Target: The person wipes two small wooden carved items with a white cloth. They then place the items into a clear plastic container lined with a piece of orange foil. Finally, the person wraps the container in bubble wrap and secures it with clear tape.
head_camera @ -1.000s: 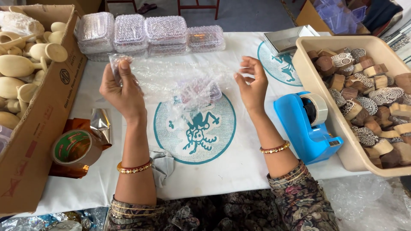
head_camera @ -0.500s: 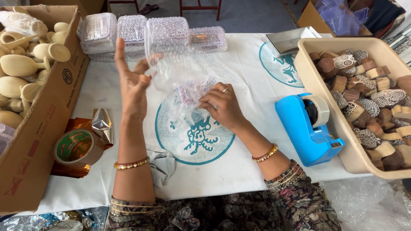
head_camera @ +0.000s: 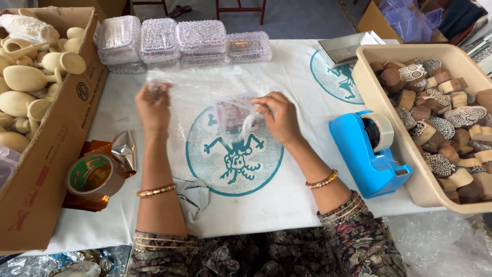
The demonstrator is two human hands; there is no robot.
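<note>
A sheet of clear bubble wrap (head_camera: pixel 200 97) is stretched over the white table cloth (head_camera: pixel 287 205). My left hand (head_camera: pixel 152 107) pinches the sheet's left edge. My right hand (head_camera: pixel 279 118) grips the wrap where it folds around a small carved block (head_camera: pixel 233 114), which shows through the plastic just left of my fingers. Both hands hover above a teal round print (head_camera: pixel 233 154) on the cloth.
Several bubble-wrapped bundles (head_camera: pixel 179 41) line the far edge. A cardboard box of wooden cups (head_camera: pixel 36 92) stands at left, with a brown tape roll (head_camera: pixel 95 177) beside it. At right are a blue tape dispenser (head_camera: pixel 369 151) and a beige tub of carved wooden blocks (head_camera: pixel 435 118).
My left hand came down from its raised pose and now pulls the wrap's left edge flat. My right hand shifted right, folding the wrap over the block.
</note>
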